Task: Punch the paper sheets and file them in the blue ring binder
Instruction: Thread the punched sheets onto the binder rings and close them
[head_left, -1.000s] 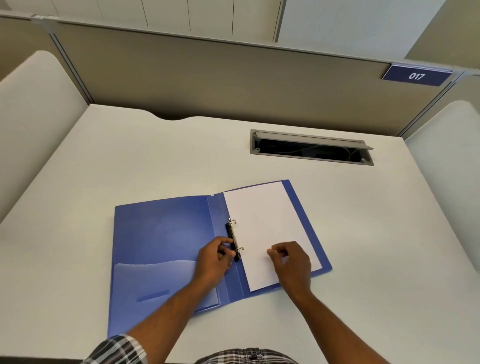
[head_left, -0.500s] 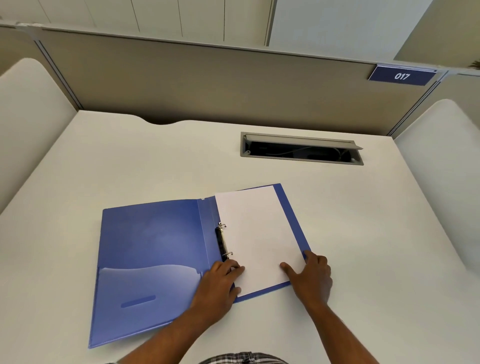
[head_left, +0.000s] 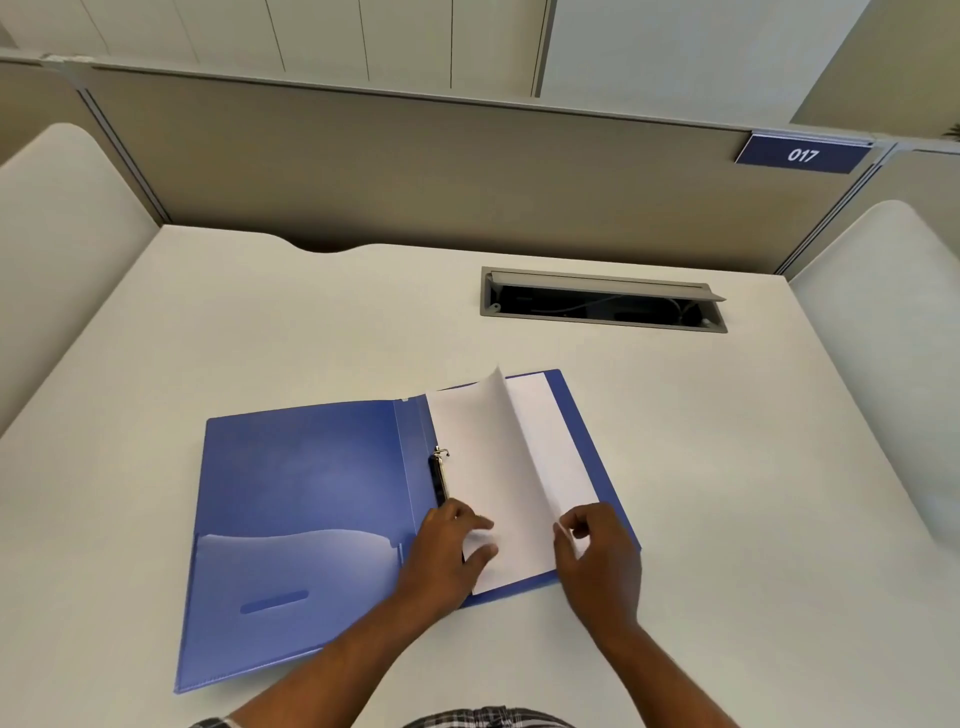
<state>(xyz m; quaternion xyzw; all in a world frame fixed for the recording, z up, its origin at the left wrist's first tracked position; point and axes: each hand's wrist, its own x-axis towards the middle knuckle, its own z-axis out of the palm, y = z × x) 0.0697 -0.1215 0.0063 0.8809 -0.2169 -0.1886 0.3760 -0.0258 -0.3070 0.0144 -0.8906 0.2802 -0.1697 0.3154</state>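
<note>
The blue ring binder (head_left: 306, 493) lies open on the white desk. White paper sheets (head_left: 563, 452) sit on its right half, threaded on the metal rings (head_left: 441, 470). The top sheet (head_left: 483, 457) is lifted, its right edge curling up and leftward. My right hand (head_left: 600, 551) pinches that sheet's near right edge between thumb and fingers. My left hand (head_left: 449, 551) rests on the sheets next to the lower ring, its thumb lying across the paper. The lower ring is hidden by my left hand.
A grey cable hatch (head_left: 602, 299) is let into the desk behind the binder. Beige partition panels (head_left: 415, 171) close off the back, with curved white side screens (head_left: 62, 249) left and right. A blue "017" sign (head_left: 802, 154) hangs top right.
My right hand has gone from the binder's lower right corner to the top sheet and lifted its edge. My left hand stays by the lower ring.
</note>
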